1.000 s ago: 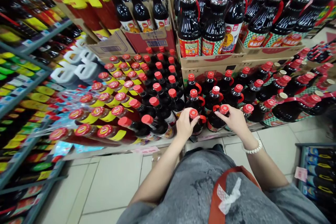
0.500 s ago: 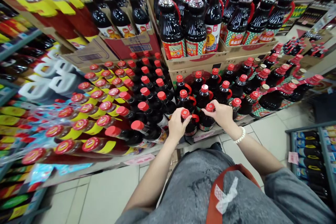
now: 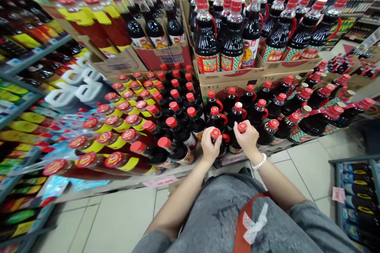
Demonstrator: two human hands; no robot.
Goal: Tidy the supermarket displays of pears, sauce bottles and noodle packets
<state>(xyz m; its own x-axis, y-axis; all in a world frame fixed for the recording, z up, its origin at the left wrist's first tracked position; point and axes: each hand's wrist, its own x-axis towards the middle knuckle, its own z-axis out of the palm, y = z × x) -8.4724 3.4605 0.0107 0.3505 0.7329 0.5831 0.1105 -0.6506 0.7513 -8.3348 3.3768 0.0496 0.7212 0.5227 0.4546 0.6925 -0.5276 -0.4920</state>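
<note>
My left hand (image 3: 209, 147) is closed round the neck of a dark sauce bottle (image 3: 222, 148) with a red cap, at the front edge of a low display. Beside it, my right hand (image 3: 247, 138) grips the neck of a second dark red-capped bottle (image 3: 233, 145). Both bottles stand upright in the front row of the low display, side by side and close together. A white bead bracelet (image 3: 260, 161) sits on my right wrist.
Rows of dark red-capped bottles (image 3: 255, 104) fill the low display, with taller bottles in cardboard boxes (image 3: 234, 75) stacked behind. Yellow-labelled bottles (image 3: 118, 122) lie to the left beside shelving (image 3: 26, 99). A shelf rack (image 3: 356, 197) stands at right on the tiled floor (image 3: 118, 217).
The camera view has shifted and tilted up. Both hands stay on the same two bottle necks and have drawn closer together; the right hand's grip has tightened round its bottle.
</note>
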